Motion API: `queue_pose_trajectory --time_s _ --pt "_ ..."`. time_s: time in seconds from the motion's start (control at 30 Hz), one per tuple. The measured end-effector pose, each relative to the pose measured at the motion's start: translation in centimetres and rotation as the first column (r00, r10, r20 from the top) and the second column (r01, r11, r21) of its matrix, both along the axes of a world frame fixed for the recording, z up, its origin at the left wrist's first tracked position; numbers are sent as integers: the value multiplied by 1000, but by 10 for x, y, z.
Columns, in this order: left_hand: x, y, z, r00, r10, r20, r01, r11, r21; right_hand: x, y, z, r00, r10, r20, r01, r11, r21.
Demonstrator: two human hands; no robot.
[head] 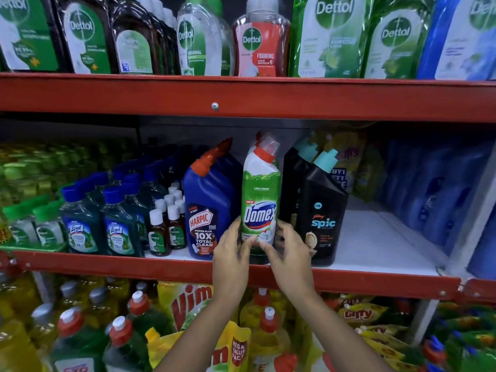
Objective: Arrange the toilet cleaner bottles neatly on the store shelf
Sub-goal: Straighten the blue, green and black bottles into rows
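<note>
A green and white Domex toilet cleaner bottle [259, 200] with a red cap stands upright at the front of the middle shelf [375, 242]. My left hand [231, 253] grips its lower left side and my right hand [288, 251] grips its lower right side. A blue Harpic bottle [210, 208] with a red cap stands touching it on the left. A black Spic bottle [323, 213] with a teal cap stands on the right, with another black bottle [291, 183] behind it. More red caps show behind the Domex bottle.
Lizol bottles [83, 224] and small Dettol bottles [158, 232] fill the shelf's left. White shelf surface lies bare right of the Spic bottle, with blue pouches [434, 194] beyond. The red shelf lip [134, 264] runs below; Dettol products stand above, Vim bottles and pouches below.
</note>
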State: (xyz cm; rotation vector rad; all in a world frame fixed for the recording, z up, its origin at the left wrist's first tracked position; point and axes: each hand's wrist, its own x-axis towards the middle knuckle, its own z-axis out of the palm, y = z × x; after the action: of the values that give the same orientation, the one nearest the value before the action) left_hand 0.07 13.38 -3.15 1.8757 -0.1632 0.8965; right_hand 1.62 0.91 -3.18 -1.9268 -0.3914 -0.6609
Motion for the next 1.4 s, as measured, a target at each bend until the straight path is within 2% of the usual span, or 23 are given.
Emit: queue_pose_trajectory --time_s 0.2,0.33,0.47,0.57,0.67,0.8,1.1,1.27,1.4 --pt "-3 -2 1 1000 -6 12 5 1000 20 -2 -1 2 999 28 -21 -28 1000 11" --pt "-11 -12 -1 993 72 92 -74 997 15 -17 -9 10 998 68 -2 -67 995 75" --pt "-19 -34 0 974 125 189 -141 987 78 -35 -32 12 968 -133 211 115 989 95" --pt "-19 -57 7 989 7 150 -31 987 159 -34 -55 12 922 -259 288 226 963 144" --pt "-13 -78 14 995 -81 62 68 979 192 -24 -77 10 926 -306 221 278 949 148" --pt "-4 -92 10 993 -105 -48 111 979 173 -15 -94 11 983 -180 29 175 977 122" --pt "4 -95 2 995 -48 -89 57 993 102 -6 -104 10 998 -67 -2 67 996 61" --pt "-5 -97 6 994 62 -92 -45 983 179 -2 -98 10 998 -58 -19 59 997 41" --pt "-9 -99 7 992 64 -108 -41 979 198 -5 -97 11 997 -71 -24 72 997 30"
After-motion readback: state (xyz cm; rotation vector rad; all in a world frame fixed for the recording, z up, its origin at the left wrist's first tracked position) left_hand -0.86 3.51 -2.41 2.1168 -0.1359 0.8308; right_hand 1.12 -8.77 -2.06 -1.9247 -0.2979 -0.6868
